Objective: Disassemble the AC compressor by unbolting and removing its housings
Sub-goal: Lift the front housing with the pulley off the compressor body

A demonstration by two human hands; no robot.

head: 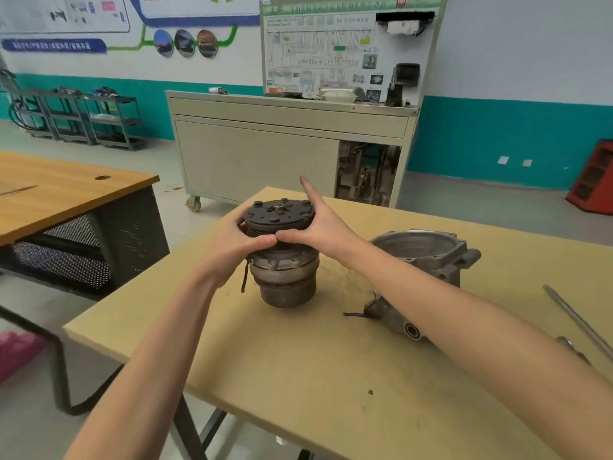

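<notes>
grey metal compressor body (285, 283): stands upright on the bench, directly below both grips, its narrower end down on the bench top.
dark grooved pulley (262, 232): sits on top of the compressor body, held between the two grips.
black round clutch plate (277, 210): lies flat on the pulley, just above both thumbs, with a nut at its centre.
left grip (238, 247): closed round the pulley's left side; fingertips curl over the far left edge, thumb lies across the front.
right grip (323, 224): clasps the pulley's right side; thumb lies across the front, its tip meeting the left thumb; forefinger sticks straight up, clear of the part; the other fingers are hidden behind the pulley.
thin black wire (244, 277): hangs down the body's side, below the left grip.
pale wooden bench (331, 386): carries all the parts.
silver cast aluminium housing (428, 254): already off, lying open side up, right of the right grip and apart from the compressor body.
grey end cover with a round bearing (394, 322): lies by the right forearm, nearer the person than the grips.
long steel rod (577, 322): far right of the bench, well away from both grips.
</notes>
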